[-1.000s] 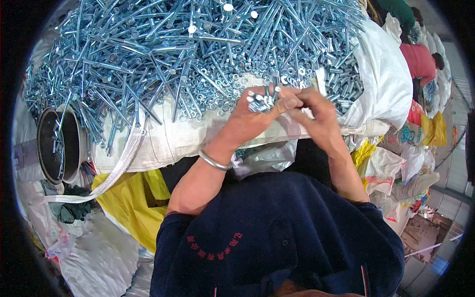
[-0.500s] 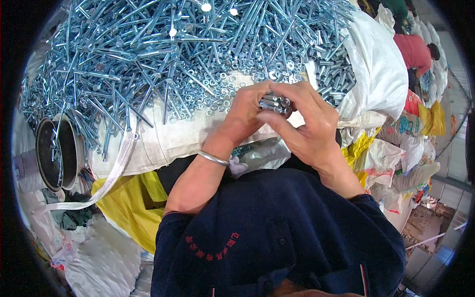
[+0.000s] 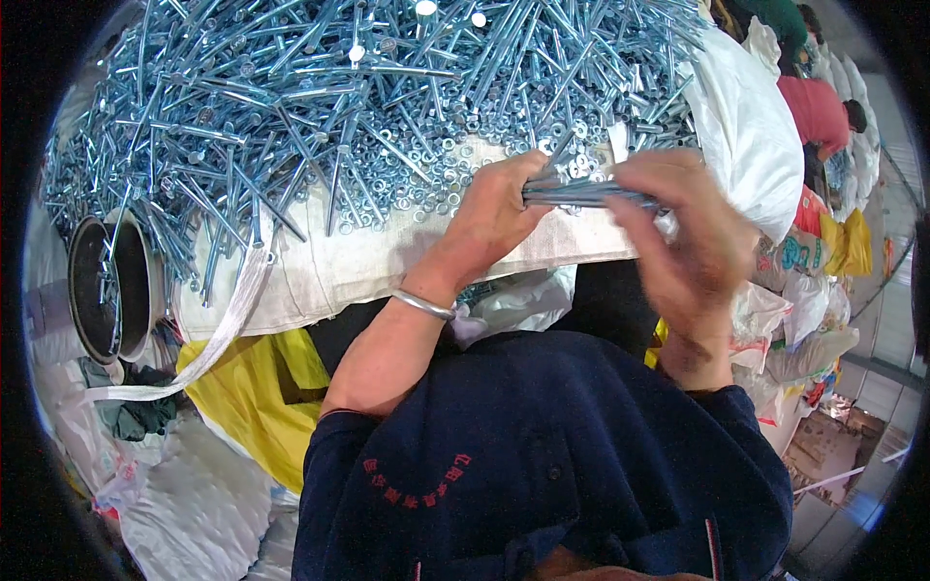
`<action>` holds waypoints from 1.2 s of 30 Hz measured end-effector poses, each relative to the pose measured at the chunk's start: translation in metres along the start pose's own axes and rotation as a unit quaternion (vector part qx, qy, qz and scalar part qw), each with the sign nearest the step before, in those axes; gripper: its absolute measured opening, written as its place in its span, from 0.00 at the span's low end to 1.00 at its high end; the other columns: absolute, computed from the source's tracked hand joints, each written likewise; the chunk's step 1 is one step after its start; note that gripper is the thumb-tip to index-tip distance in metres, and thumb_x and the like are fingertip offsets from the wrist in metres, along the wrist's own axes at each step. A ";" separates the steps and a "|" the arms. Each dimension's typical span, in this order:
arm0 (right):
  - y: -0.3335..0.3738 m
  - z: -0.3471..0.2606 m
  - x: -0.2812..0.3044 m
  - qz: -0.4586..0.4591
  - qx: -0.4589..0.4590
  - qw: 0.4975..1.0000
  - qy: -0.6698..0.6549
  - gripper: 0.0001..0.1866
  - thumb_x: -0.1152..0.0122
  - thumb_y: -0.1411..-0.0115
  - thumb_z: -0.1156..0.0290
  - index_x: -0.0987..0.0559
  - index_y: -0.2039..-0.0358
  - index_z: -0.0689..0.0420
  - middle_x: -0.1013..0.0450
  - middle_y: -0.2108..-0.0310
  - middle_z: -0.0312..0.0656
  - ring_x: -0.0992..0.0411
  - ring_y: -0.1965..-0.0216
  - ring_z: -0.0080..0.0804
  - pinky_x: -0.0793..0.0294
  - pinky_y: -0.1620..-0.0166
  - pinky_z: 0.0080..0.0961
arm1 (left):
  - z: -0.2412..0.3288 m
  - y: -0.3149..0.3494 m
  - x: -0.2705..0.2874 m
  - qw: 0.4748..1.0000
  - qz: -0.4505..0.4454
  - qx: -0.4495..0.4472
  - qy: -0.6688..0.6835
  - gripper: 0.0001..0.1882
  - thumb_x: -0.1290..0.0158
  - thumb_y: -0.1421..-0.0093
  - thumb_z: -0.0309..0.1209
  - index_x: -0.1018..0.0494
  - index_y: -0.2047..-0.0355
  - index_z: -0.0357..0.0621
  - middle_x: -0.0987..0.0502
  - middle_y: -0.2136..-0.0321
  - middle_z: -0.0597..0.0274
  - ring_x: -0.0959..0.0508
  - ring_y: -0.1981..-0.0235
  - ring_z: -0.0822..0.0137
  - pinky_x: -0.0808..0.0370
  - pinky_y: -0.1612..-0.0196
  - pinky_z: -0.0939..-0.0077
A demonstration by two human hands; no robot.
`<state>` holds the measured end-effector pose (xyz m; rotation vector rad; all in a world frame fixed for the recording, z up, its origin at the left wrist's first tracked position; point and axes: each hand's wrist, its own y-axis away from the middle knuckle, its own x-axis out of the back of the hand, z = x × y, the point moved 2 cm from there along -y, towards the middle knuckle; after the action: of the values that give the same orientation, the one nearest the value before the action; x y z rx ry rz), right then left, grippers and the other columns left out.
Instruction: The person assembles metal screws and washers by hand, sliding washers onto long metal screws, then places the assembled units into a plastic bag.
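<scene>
My left hand [image 3: 499,208], with a metal bangle on its wrist, is closed around one end of a bundle of long silvery bolts [image 3: 572,194]. The bundle points to the right, above the near edge of the cloth-covered surface. My right hand [image 3: 693,228] is smeared by motion at the bundle's other end, its thumb below and its fingers above. Whether it grips the bolts I cannot tell. Just beyond my hands lie loose nuts and washers [image 3: 426,174]. A large heap of long bolts [image 3: 281,97] spreads behind and to the left.
A dark round pan [image 3: 89,290] with bolts in it is at the left, beside a white strap [image 3: 218,344]. White sacking [image 3: 746,126] bulges at the right. Yellow bags [image 3: 257,407] lie below. A person in a red top [image 3: 814,111] bends over at the far right.
My right hand has moved right, away from my left. The bundle, earlier seen end-on between my hands, now shows its length. The view has shifted slightly.
</scene>
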<state>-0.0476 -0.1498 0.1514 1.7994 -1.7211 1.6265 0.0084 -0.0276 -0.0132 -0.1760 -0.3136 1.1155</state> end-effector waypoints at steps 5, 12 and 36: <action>-0.018 -0.011 0.035 0.214 -0.029 0.971 -0.099 0.10 0.47 0.44 0.89 0.25 0.61 0.69 0.26 0.64 0.55 0.30 0.76 0.24 0.30 0.73 0.14 | 0.004 -0.005 0.002 0.981 0.059 0.142 0.116 0.10 0.38 0.46 0.26 0.25 0.65 0.37 0.23 0.75 0.58 0.24 0.74 0.64 0.27 0.68 0.68; 0.005 0.030 -0.061 0.225 -0.019 0.963 -0.147 0.10 0.34 0.51 0.86 0.23 0.68 0.61 0.24 0.68 0.44 0.25 0.67 0.33 0.25 0.67 0.22 | 0.006 -0.002 0.007 0.816 0.039 0.099 0.569 0.18 0.39 0.42 0.40 0.28 0.63 0.37 0.26 0.74 0.64 0.36 0.84 0.77 0.36 0.79 0.81; 0.036 0.065 -0.129 -0.044 -0.184 0.917 -0.352 0.14 0.59 0.51 0.88 0.25 0.68 0.65 0.26 0.63 0.45 0.26 0.63 0.34 0.26 0.55 0.27 | 0.023 0.002 0.063 0.874 0.003 -0.019 0.485 0.15 0.44 0.38 0.37 0.31 0.68 0.36 0.31 0.83 0.62 0.26 0.84 0.67 0.27 0.79 0.73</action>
<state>-0.0062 -0.1311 0.0095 2.3575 -1.9745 0.5537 0.0241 0.0294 0.0178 -0.7386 0.5694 0.9002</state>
